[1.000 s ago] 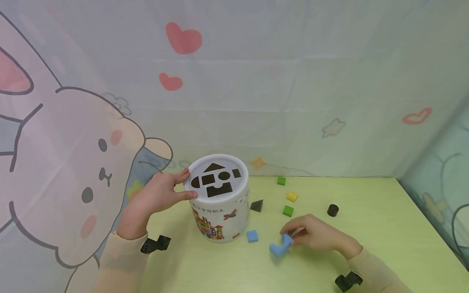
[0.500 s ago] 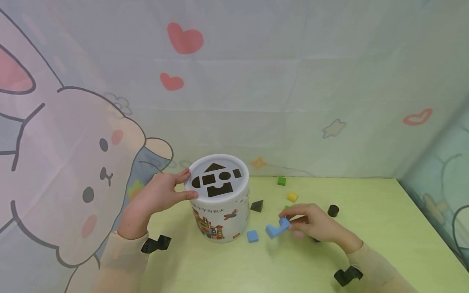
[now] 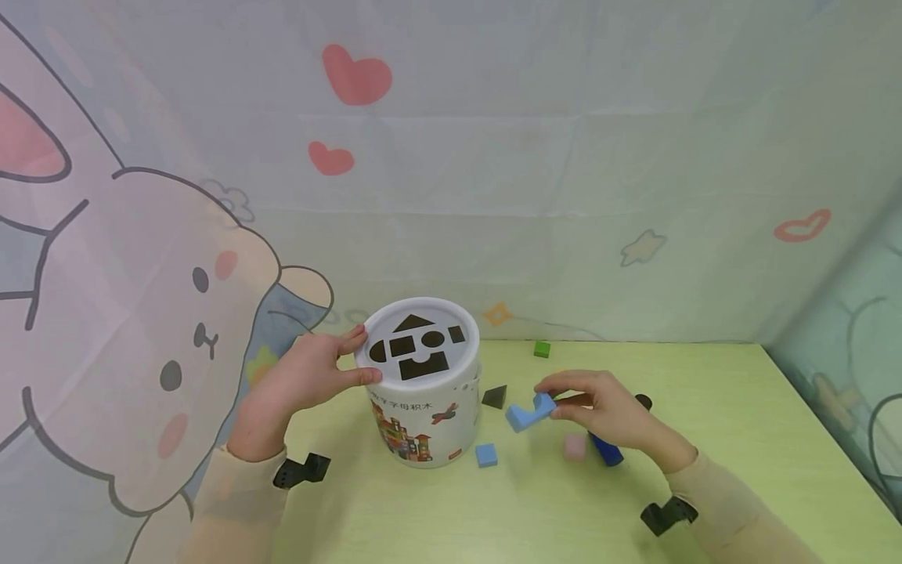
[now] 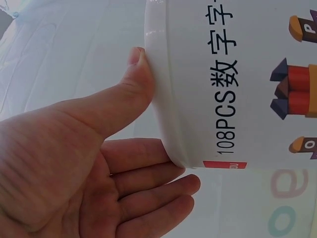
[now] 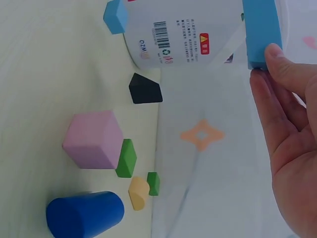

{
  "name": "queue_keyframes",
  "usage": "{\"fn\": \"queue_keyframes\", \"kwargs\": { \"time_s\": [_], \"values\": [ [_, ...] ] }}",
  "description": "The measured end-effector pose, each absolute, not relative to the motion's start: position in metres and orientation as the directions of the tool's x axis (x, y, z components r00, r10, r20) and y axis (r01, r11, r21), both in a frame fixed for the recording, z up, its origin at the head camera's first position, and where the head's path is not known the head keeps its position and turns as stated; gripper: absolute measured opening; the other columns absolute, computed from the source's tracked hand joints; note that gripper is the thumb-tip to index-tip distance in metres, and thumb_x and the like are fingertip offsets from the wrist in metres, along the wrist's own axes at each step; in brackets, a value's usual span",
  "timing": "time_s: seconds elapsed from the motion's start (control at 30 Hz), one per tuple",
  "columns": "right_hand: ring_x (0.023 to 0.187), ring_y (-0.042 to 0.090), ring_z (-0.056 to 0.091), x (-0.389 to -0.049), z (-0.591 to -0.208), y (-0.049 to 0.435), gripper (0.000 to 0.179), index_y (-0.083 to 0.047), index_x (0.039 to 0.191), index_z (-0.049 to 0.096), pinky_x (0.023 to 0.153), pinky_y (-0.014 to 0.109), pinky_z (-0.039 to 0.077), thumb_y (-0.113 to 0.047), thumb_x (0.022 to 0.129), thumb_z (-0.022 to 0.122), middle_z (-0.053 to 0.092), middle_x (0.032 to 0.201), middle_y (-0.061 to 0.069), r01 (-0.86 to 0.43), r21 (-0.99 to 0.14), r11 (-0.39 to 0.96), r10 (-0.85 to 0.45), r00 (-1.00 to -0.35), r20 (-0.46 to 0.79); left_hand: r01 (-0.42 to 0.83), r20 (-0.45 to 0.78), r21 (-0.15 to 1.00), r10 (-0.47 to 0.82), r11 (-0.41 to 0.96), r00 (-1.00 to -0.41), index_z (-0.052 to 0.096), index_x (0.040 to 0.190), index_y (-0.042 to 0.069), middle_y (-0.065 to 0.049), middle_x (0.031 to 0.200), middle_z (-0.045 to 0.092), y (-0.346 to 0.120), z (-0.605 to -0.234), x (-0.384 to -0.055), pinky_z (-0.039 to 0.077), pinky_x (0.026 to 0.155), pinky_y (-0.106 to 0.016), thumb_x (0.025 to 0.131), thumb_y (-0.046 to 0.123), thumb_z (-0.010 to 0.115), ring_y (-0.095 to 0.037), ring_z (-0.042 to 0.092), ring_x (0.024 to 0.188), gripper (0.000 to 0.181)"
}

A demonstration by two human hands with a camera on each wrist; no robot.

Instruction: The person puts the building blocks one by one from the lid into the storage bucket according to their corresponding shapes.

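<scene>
Right hand (image 3: 606,411) holds the notched blue block (image 3: 524,421) up by the tub

Its thumb and fingers pinch one end of the block. Just now this hand moved up and closer to the white tub (image 3: 430,431). The block is in the air to the right of the tub, near it but not touching, as far as I can see.

The left hand (image 3: 310,372) stayed put. Its thumb and fingers are spread apart and rest on the tub's edge.

Because the right hand moved, we can now see a pink cube (image 3: 575,446) and a dark blue round block (image 3: 607,452) on the surface (image 3: 395,517).

I think the move gets the block further along, near the lid (image 3: 456,359). One notched hole (image 3: 424,367) there looks like the block's shape.
</scene>
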State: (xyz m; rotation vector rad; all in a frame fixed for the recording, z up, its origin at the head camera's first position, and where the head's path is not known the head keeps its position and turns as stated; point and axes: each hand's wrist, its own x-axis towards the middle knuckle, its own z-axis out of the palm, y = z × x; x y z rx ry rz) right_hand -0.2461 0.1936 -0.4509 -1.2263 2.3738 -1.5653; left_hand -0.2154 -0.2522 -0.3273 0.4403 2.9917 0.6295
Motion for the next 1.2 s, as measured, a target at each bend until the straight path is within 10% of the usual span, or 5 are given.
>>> {"fn": "queue_keyframes", "kwargs": {
  "time_s": [1.2],
  "values": [
    [0.115, 0.031, 0.073, -0.253, -0.388, 0.095, 0.035, 0.001, 0.133, 0.074, 0.095, 0.037, 0.061, 0.005, 0.098, 0.074, 0.072, 0.133, 0.016, -0.527, -0.848, 0.051, -0.489, -0.754, 0.439, 0.278, 0.029, 0.403, 0.292, 0.872, -0.956, 0.048, 0.157, 0.002, -0.014, 0.163, 0.045, -0.252, -0.329, -0.215, 0.047, 0.111, -0.063, 0.096, 0.048, 0.079, -0.048, 0.044, 0.147, 0.083]
  ]
}}
